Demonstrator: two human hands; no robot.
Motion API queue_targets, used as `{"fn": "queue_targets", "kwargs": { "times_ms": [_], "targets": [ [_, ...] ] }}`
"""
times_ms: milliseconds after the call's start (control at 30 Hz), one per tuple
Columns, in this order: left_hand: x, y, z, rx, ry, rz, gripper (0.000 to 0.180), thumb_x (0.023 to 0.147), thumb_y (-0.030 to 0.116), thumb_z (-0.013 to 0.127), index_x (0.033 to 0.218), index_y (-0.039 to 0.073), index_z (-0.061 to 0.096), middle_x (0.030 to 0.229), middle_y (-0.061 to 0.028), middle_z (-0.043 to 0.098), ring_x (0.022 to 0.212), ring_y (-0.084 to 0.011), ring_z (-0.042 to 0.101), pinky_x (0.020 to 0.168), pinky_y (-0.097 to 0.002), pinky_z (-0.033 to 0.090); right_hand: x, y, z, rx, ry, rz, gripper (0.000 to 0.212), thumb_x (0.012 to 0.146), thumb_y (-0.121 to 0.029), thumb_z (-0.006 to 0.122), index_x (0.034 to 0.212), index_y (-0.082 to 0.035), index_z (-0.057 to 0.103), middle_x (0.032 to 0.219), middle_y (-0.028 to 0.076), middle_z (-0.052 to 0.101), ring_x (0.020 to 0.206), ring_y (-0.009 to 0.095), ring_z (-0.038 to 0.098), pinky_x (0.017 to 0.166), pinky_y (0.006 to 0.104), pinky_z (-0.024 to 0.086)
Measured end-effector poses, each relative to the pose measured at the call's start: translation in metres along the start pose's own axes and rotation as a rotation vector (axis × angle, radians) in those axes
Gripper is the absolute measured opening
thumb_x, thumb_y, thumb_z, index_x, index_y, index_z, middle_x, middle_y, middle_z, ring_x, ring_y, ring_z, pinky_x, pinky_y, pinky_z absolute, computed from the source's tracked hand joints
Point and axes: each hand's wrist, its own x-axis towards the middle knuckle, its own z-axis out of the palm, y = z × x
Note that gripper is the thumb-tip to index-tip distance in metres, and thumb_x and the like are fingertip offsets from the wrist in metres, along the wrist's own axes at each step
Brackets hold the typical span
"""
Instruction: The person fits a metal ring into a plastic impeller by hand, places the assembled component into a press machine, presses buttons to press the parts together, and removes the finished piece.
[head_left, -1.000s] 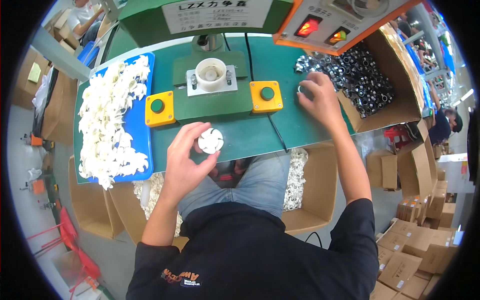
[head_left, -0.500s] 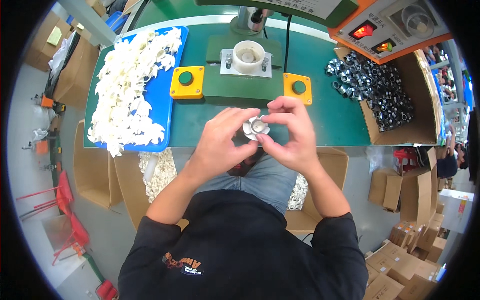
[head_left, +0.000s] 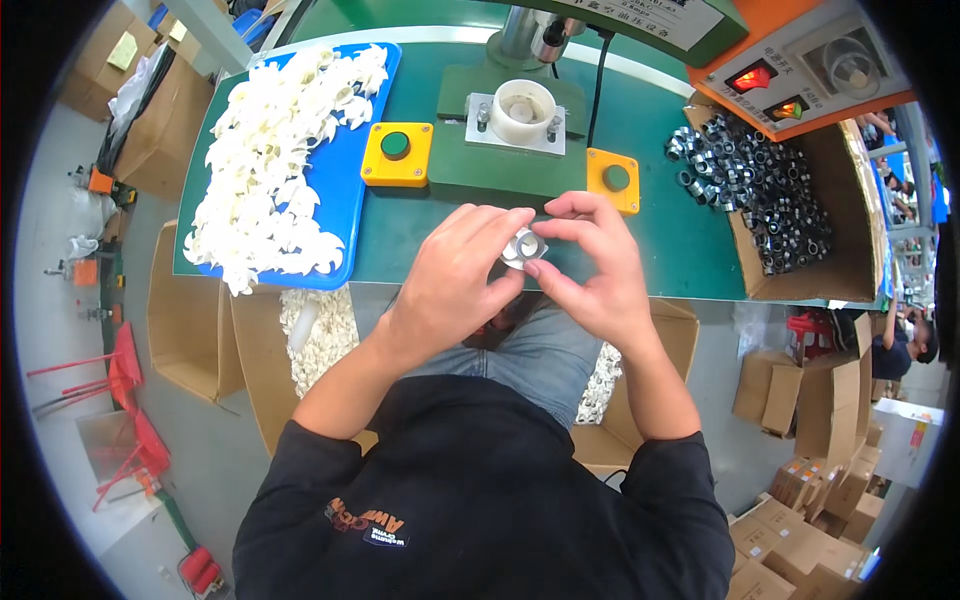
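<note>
Just past the table's front edge, a small white plastic piece with petal-like lobes point(head_left: 513, 254) sits between my two hands, a grey metal ring showing in its middle. My left hand point(head_left: 450, 265) is closed on it from the left, thumb below and fingers above. From the right, my right hand point(head_left: 603, 262) pinches it with thumb and forefinger. My fingertips cover part of its rim. Beyond my hands stands a green press base point(head_left: 500, 180) carrying a round white cup-shaped holder point(head_left: 523, 112) on a metal plate.
Yellow boxes with green buttons flank the press, one left point(head_left: 397, 155), one right point(head_left: 613, 180). White curved plastic pieces point(head_left: 265, 170) heap on a blue tray point(head_left: 335, 215). Metal rings point(head_left: 785, 190) spill from a cardboard box point(head_left: 855, 240). An orange control box point(head_left: 800, 70) overhangs the right.
The white piece has turned and tilted between my fingers, so fewer of its lobes show. The view has shifted a little, moving the bench and press to the right in the picture.
</note>
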Motion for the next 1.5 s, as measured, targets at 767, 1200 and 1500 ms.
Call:
{"fn": "queue_targets", "kwargs": {
  "times_ms": [767,1200,1500],
  "targets": [
    [0.008,0.003,0.004,-0.208,-0.030,-0.061,0.056,0.075,0.004,0.082,0.129,0.004,0.069,0.106,-0.0100,0.073,0.073,-0.0184,0.064,0.065,-0.0302,0.054,-0.018,0.032,0.019,0.121,0.254,-0.205,0.041,0.071,-0.003,0.088,0.110,0.000,0.076,0.125,0.017,0.061,0.113,0.031,0.064,0.096,0.0428,0.055],
    [0.088,-0.028,-0.026,-0.001,0.113,-0.214,0.052,0.078,0.018,0.087,0.123,-0.004,0.072,0.090,-0.0110,0.073,0.075,-0.0157,0.063,0.072,-0.0294,0.055,-0.012,0.030,-0.014,0.121,0.424,-0.123,0.049,0.086,-0.015,0.083,0.129,0.002,0.067,0.133,0.018,0.058,0.119,0.028,0.059,0.100,0.0371,0.050],
    [0.122,-0.031,-0.024,0.011,0.127,-0.237,0.055,0.079,0.026,0.086,0.123,-0.003,0.072,0.086,-0.0107,0.071,0.072,-0.0179,0.061,0.072,-0.0315,0.055,-0.026,0.036,-0.013,0.111,0.482,0.003,0.026,0.090,-0.005,0.078,0.114,0.000,0.071,0.125,0.015,0.061,0.107,0.021,0.060,0.090,0.0318,0.050]
  ]
}}
